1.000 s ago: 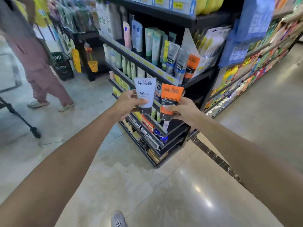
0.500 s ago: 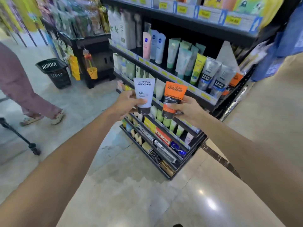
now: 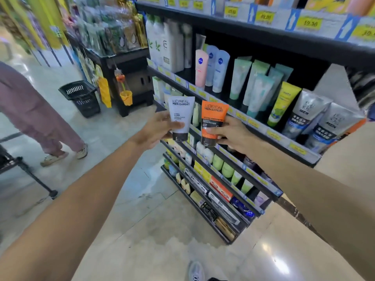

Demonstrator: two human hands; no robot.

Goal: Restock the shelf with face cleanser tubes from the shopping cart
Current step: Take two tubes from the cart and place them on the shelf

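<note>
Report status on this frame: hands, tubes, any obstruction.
Left hand grips white tube; right hand grips orange tube. Both upright, off the shelf. Nothing between tubes and shelf.

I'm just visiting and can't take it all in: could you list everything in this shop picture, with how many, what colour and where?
White plastic cleanser tube with black cap: one, held cap down in the left hand.
Orange plastic cleanser tube with black cap: one, held cap down in the right hand.
Black tiered shop shelf: one, ahead and right, stocked with tubes and bottles.
Silver-grey men's tubes: at least two, shelf's right end.
Yellow-green tube: one, left of the silver ones.
Pink tube: one, same shelf, further left.
Black plastic shopping basket: one, on the floor, left.
Other person in mauve trousers: one, far left.
Left hand: grips the white tube.
Right hand: grips the orange tube.
</note>
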